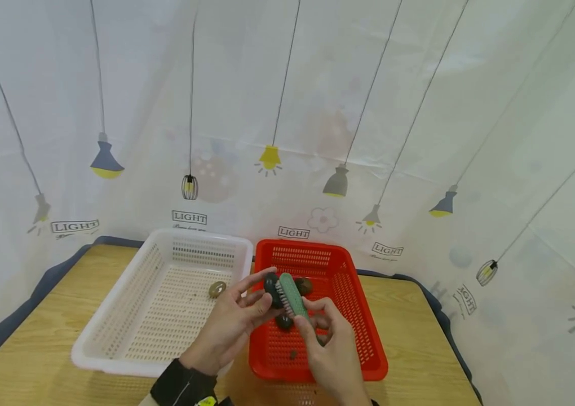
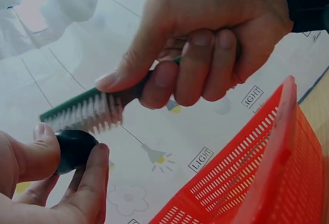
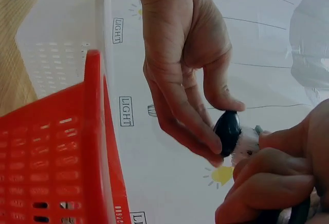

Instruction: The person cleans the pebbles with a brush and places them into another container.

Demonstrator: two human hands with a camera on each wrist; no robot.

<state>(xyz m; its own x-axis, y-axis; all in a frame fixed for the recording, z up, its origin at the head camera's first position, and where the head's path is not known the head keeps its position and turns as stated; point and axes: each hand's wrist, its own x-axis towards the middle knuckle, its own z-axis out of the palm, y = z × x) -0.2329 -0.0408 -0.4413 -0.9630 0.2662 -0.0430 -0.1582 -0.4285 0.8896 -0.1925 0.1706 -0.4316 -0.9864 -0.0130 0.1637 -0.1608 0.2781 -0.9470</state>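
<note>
Between the thumb and fingers of my left hand [image 1: 234,324] is a smooth dark stone [image 2: 74,151], glossy in the right wrist view. My right hand [image 1: 335,344] grips a green brush [image 1: 293,294] by its handle, fingers curled round it. The brush's pale bristles [image 2: 87,113] face the stone and meet or nearly meet its surface. Both hands are above the red basket [image 1: 368,338]. Inside that basket lie a dark stone [image 1: 284,322] and a brownish stone [image 1: 305,286], partly behind the brush.
To the left stands a white basket [image 1: 110,321] with a tan stone [image 1: 217,289] and small specks inside. Both baskets rest on a wooden table [image 1: 414,327]. A white curtain [image 1: 247,84] printed with lamps hangs behind the table. A small dark bit [image 1: 293,354] lies on the red basket's floor.
</note>
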